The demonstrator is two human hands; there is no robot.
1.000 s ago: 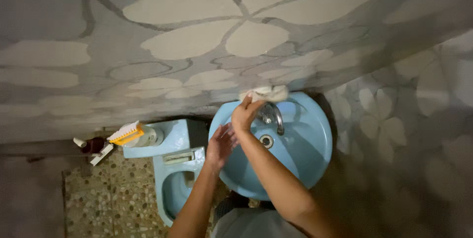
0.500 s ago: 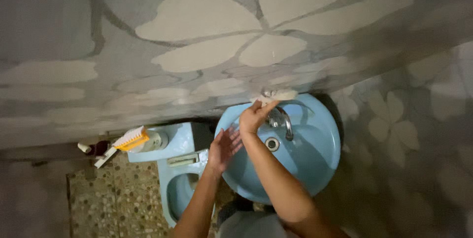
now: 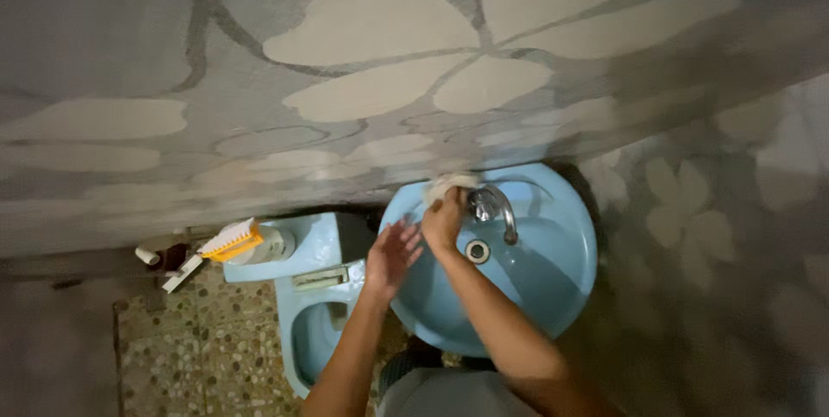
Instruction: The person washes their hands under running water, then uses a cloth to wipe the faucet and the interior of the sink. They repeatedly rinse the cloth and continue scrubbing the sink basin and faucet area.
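— Pale crumpled cloth point(image 3: 449, 186), where is it?
— At the back rim of the round light-blue ceramic washbasin point(image 3: 553, 287), just left of the curved chrome tap point(image 3: 494, 205) and close under the grey wall with its large pale petal pattern point(image 3: 389, 54).
— Who has it?
— The right hand point(image 3: 445, 220); its grip is clenched around the cloth, pressing it against the rim.
— And the other one?
— The left hand point(image 3: 393, 255) is released, fingers spread, flat at the basin's left edge, holding nothing. Whether the palm actually touches the rim I cannot tell.
— What sits inside the bowl?
— A round metal drain point(image 3: 477, 251), just below the tap's spout.
— Anything to the left?
— A light-blue toilet point(image 3: 319, 296), and on its tank a white scrubbing brush with a yellow back point(image 3: 229, 240). Below lies a pebbled floor point(image 3: 199, 348).
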